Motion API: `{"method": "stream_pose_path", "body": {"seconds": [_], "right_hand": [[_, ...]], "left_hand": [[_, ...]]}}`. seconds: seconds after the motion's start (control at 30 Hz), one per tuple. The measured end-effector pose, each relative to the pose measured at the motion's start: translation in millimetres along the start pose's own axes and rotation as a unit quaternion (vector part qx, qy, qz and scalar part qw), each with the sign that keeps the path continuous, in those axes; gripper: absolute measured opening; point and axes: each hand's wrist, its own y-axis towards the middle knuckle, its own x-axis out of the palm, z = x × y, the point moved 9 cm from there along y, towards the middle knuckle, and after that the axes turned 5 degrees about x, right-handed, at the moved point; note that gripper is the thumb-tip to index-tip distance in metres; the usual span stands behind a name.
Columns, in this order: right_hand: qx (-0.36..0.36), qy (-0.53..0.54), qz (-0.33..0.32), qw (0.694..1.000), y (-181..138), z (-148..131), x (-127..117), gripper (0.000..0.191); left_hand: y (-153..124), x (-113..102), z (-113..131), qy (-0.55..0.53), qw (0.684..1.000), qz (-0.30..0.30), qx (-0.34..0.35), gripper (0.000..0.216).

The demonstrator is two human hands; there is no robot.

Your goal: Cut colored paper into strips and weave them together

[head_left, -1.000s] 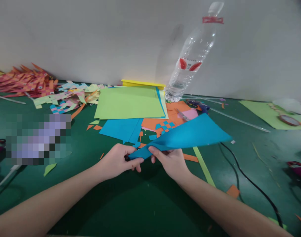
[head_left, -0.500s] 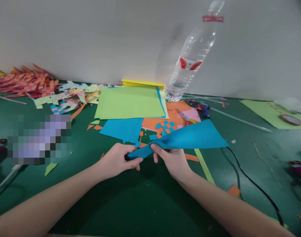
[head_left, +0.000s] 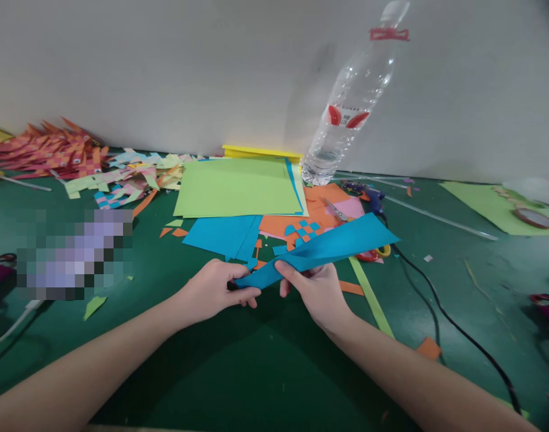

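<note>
A folded blue sheet of paper [head_left: 332, 245] is held up over the green table between both hands. My left hand [head_left: 218, 291] pinches its narrow lower-left end between thumb and fingers. Farther along, my right hand [head_left: 317, 291] grips the middle, thumb on top and fingers underneath. The free end widens toward the upper right, its layers slightly apart. Behind it lie a small blue-and-orange woven paper piece [head_left: 303, 231] and scissors [head_left: 368, 254], which the blue paper partly hides.
A light green paper stack [head_left: 236, 186] and blue sheets [head_left: 222, 237] lie ahead. A clear bottle [head_left: 341, 120] leans at the wall. Woven paper pieces [head_left: 53, 150] pile up at left. A glue gun [head_left: 371, 195] and black cable [head_left: 449, 312] are at right.
The wide free end of the blue paper has narrowed and drawn in to the left, uncovering the scissors' handles. Both hands stay nearly where they were, still gripping it.
</note>
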Motion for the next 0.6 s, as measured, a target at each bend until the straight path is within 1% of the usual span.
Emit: {"method": "stream_pose_path", "body": {"seconds": [0.17,0.27,0.43,0.6], "right_hand": [[-0.005,-0.009,0.006,1.0,-1.0,-3.1,-0.6,0.027],[-0.006,-0.009,0.006,1.0,-1.3,-2.9,-0.5,0.028],[-0.001,0.0,0.004,1.0,-1.4,-2.4,-0.2,0.024],[0.004,0.002,0.004,1.0,-1.2,-2.7,-0.1,0.026]], "left_hand": [[0.2,0.5,-2.9,-0.006,1.0,-0.011,0.009,0.028],[-0.3,2.0,-2.6,-0.009,1.0,-0.019,0.005,0.027],[-0.8,5.7,0.6,-0.008,1.0,-0.029,0.0,0.026],[-0.4,4.7,3.6,-0.001,0.999,-0.029,0.015,0.022]]}}
